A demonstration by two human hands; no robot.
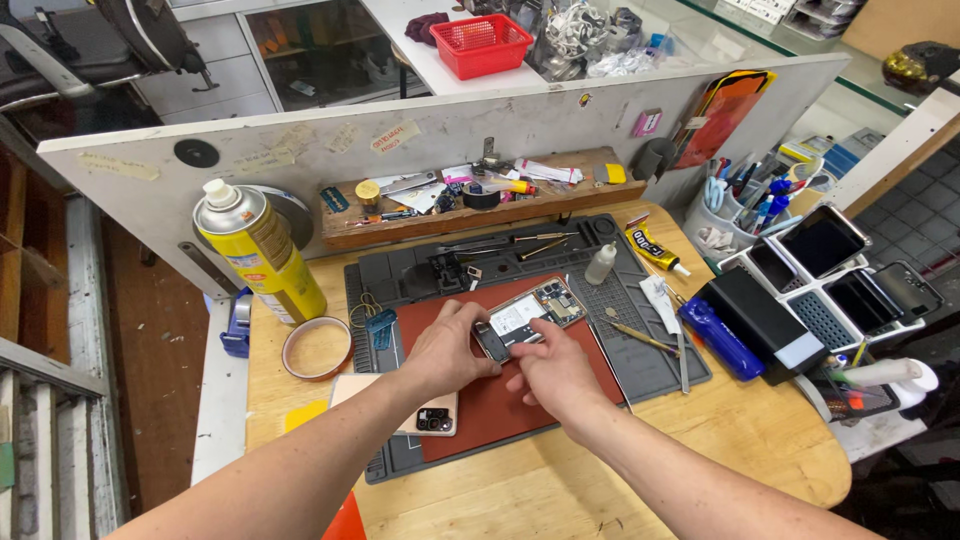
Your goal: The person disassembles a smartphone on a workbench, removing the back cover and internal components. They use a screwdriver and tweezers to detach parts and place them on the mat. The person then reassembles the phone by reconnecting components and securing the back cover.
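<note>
cluttered wooden worktop (560, 480) with a grey repair mat (650, 370); on its red pad lies an opened phone (527, 317). left hand (447, 350) and right hand (550, 372) each pinch its near end. light, stiff, probably fragile inside; best held by the frame edges.

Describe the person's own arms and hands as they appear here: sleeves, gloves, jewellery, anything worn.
Both forearms are bare, with no sleeve in view. The left hand and the right hand wear no gloves. No watch, bracelet or ring shows on the visible sides of either wrist or hand. No markings or cables can be seen on them.
</note>
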